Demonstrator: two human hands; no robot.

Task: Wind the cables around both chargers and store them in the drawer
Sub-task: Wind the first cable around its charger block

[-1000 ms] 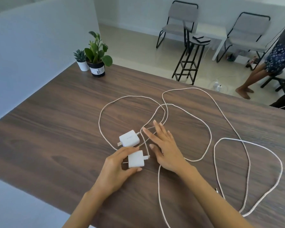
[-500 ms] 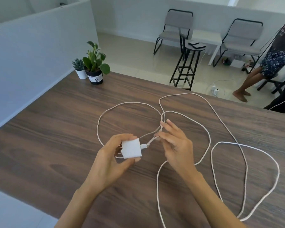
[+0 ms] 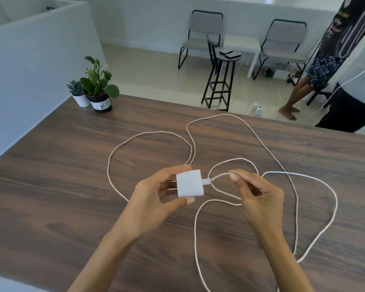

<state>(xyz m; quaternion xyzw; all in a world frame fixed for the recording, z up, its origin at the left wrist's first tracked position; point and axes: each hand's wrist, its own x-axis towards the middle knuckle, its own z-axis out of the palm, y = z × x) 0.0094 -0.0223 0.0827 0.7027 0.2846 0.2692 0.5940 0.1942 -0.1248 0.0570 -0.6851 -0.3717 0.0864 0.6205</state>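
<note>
Left hand is holding the white square charger above the dark wooden table, w/ right hand pinching its white cable just right, two potted plants sitting far-left behind.

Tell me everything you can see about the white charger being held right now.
The charger is a small white cube, smooth and matte like plastic, with rounded corners. Two metal prongs stick out of its left side. A white cable is plugged into its right side. The left hand grips it between thumb and fingers, above the table; the right hand pinches the cable nearby.
</note>
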